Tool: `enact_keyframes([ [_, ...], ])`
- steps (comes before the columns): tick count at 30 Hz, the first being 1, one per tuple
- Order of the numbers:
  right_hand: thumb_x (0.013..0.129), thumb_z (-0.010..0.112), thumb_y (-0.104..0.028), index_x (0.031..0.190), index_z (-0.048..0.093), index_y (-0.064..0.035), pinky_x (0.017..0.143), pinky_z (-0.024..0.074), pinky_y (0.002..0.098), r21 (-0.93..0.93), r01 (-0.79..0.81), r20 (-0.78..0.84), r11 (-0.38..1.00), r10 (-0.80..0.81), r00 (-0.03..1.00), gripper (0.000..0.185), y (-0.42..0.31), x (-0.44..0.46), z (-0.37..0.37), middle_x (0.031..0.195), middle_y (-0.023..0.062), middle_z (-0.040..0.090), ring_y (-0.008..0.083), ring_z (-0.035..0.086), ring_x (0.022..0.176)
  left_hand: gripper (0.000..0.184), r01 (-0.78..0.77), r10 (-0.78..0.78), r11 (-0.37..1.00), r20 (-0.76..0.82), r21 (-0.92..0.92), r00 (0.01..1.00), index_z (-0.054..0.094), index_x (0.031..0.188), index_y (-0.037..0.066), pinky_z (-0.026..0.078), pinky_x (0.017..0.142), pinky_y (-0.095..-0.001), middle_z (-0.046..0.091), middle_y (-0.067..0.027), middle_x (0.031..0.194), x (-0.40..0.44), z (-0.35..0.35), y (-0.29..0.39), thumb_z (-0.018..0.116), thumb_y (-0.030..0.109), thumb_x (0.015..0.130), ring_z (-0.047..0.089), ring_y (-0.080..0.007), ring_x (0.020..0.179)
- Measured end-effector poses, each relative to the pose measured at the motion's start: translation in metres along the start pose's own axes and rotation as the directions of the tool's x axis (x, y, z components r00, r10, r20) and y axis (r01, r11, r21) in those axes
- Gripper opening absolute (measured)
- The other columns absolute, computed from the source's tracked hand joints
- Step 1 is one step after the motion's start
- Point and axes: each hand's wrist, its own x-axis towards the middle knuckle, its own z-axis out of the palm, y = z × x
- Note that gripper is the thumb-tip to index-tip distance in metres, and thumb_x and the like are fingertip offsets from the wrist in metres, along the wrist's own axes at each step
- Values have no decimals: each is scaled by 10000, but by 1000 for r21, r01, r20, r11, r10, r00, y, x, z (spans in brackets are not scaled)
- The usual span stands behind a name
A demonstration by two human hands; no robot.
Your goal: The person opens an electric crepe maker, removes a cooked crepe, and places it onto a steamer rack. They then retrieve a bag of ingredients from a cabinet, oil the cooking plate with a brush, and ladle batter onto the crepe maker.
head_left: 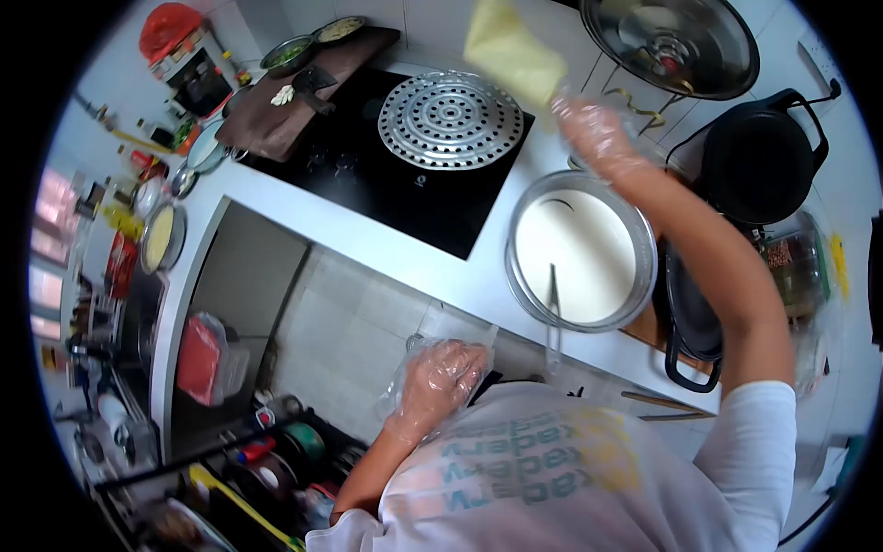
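My right hand (598, 136), in a clear plastic glove, is raised past the far side of the white bowl and grips a pale yellow cloth (515, 55). The cloth hangs beyond the fingers, above the right part of the cooktop's back edge. My left hand (443, 379), also gloved in clear plastic, is held in front of my shirt with its fingers curled; whether something is in it is hidden. A large clear bowl (581, 248) of white liquid stands on the counter, with a metal-and-clear utensil (554, 308) leaning over its near rim.
A perforated steamer plate (451, 120) lies on the black cooktop (405, 207). Behind left, a dark board (267, 129) holds a cleaver and bowls. At right are a black pot (762, 170), another dark pan and a steel lid (676, 46) on the wall.
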Motion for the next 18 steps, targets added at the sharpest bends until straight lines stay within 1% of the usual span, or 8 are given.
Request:
enact_keyframes([
  [1,790,472,-74,967,522,-57,609,498,376,-184,86,-21,979,-91,996,185,-15,13,20,878,156,602,291,606,782,131,-7,7,1000,-12,-17,1000,596,851,87,459,635,-351,592,-59,801,7,-11,-16,608,106,722,566,-247,737],
  [4,768,481,-69,983,514,-44,603,503,368,-170,38,144,985,-13,989,219,-37,39,49,854,148,604,278,609,768,91,-52,51,998,3,30,999,589,811,42,462,612,-327,600,-102,784,27,-54,-59,609,39,723,570,-272,687],
  [8,763,475,-62,971,509,-34,597,498,362,-124,-28,171,992,49,984,213,-30,36,40,833,138,606,281,609,749,75,49,-56,995,-89,-81,994,569,828,30,441,576,-300,579,-97,776,59,-86,-104,579,17,755,553,-228,664],
  [11,786,446,-74,960,510,-25,611,493,370,-104,-41,137,994,55,989,192,-26,29,29,831,159,602,296,603,765,109,6,-11,999,-140,-35,990,572,848,27,450,647,-316,568,-123,811,100,-94,-137,587,33,740,562,-265,718],
  [13,814,431,-111,986,500,-11,640,483,374,-64,-191,298,980,201,933,210,-30,33,14,864,184,589,302,597,787,106,9,-20,998,-181,-66,983,569,854,23,447,661,-312,563,-131,850,128,-93,-153,585,48,752,562,-243,710],
  [14,828,424,-129,998,495,-4,654,478,376,-52,-264,374,963,264,889,223,-31,34,9,881,197,583,304,594,797,117,52,-64,996,-175,-73,982,570,863,23,447,676,-318,558,-129,879,144,-92,-155,589,57,753,558,-229,715],
  [17,841,436,-190,970,484,-3,713,449,417,332,-477,258,814,408,875,232,-27,28,12,911,226,571,311,581,842,132,62,-77,994,-176,-90,981,577,872,29,449,704,-336,564,-135,897,176,-80,-188,599,66,747,566,-252,757],
  [18,849,428,-184,963,476,0,721,440,360,470,-479,162,742,461,873,222,-24,22,18,865,199,569,254,576,816,148,22,-23,1000,-181,-11,983,578,882,32,447,724,-344,567,-139,909,186,-80,-197,606,71,741,564,-267,791],
])
